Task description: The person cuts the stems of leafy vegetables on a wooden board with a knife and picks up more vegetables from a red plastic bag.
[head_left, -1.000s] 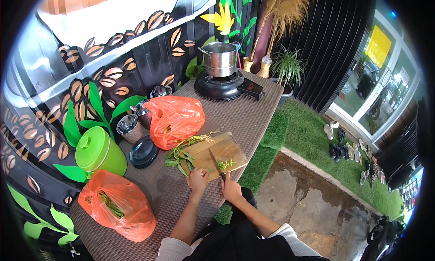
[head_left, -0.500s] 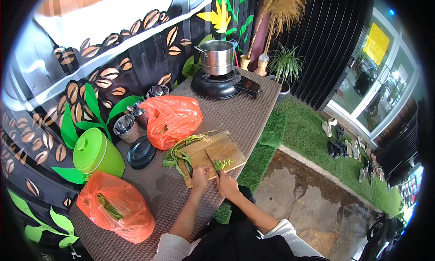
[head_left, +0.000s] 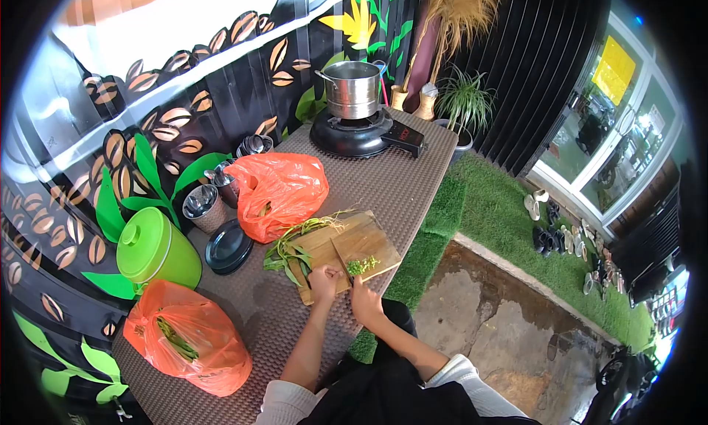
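The cutting board [head_left: 365, 237] in front of me is pale brown wood with darker grain, flat on the brown, woven-textured surface [head_left: 380, 178] and set at a slant. On its right part, to the right of the knife [head_left: 338, 256], lies a small loose heap of chopped greens [head_left: 363, 265], bright green and finely cut. Long leafy stalks [head_left: 284, 255] sprawl along the board's left side and partly off it, their leaves a darker, limp green, with thin yellowish strands trailing towards the far edge. The knife's narrow, dark blade slants away from me and to the left over the board. My right hand [head_left: 365, 301] comes in from the near side, at the board's near edge, its fingers clamped around the knife's handle, which they mostly hide. My left hand [head_left: 323, 283] is just left of the blade, over the near part of the board, back of the hand up and fingers curled in together; I can't tell whether they pinch anything. Both forearms reach forward from pushed-up pale sleeves. One orange bag [head_left: 284, 193] sits just beyond the stalks, and a steel pot [head_left: 352, 92] stands on the black stove [head_left: 350, 137] farther off.
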The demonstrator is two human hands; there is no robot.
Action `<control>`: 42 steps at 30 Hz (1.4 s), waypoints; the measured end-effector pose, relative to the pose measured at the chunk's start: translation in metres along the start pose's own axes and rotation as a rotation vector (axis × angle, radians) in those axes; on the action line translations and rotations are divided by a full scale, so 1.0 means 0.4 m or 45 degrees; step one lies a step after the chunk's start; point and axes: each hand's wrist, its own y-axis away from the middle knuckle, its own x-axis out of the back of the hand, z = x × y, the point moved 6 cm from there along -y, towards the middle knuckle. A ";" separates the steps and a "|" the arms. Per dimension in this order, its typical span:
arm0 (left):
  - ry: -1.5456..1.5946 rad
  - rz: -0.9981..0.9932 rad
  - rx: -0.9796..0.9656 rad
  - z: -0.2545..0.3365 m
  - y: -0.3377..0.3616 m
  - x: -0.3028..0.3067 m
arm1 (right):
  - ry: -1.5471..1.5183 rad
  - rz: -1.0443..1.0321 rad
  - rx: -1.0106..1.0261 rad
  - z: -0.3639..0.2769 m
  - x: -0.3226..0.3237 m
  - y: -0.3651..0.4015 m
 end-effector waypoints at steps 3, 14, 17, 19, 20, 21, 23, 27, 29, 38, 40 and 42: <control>0.152 -0.036 0.081 -0.002 -0.005 0.003 | -0.066 -0.044 0.019 -0.005 0.018 -0.035; -0.431 0.141 -0.496 0.117 0.086 0.030 | -0.096 -0.188 -0.100 -0.027 0.011 -0.010; -0.423 0.143 -0.472 0.107 0.089 0.032 | -0.158 -0.102 0.011 -0.023 0.028 -0.036; -0.373 0.153 -0.432 0.100 0.083 0.035 | -0.123 -0.094 0.003 -0.027 0.028 -0.011; -0.320 0.160 -0.394 0.094 0.079 0.037 | -0.086 -0.083 -0.009 -0.028 0.024 0.000; -0.319 0.162 -0.394 0.092 0.074 0.038 | -0.085 -0.083 -0.007 -0.030 0.015 0.005; -0.282 0.083 -0.251 0.071 0.064 0.032 | -0.068 -0.101 -0.049 -0.028 -0.008 0.011; -0.219 0.114 -0.287 0.066 0.065 0.034 | -0.179 -0.050 0.015 -0.022 -0.002 -0.055; -0.206 0.133 -0.181 0.065 0.059 0.042 | -0.159 -0.053 0.012 -0.010 -0.006 -0.052; -0.031 -0.037 0.017 -0.034 -0.002 0.026 | -0.085 -0.083 0.016 -0.014 -0.005 -0.048; -0.024 -0.015 0.046 -0.035 0.002 0.027 | -0.104 -0.068 0.087 -0.020 0.006 -0.052; -0.016 0.008 0.080 -0.027 0.007 0.035 | -0.108 -0.004 0.055 -0.016 0.009 -0.022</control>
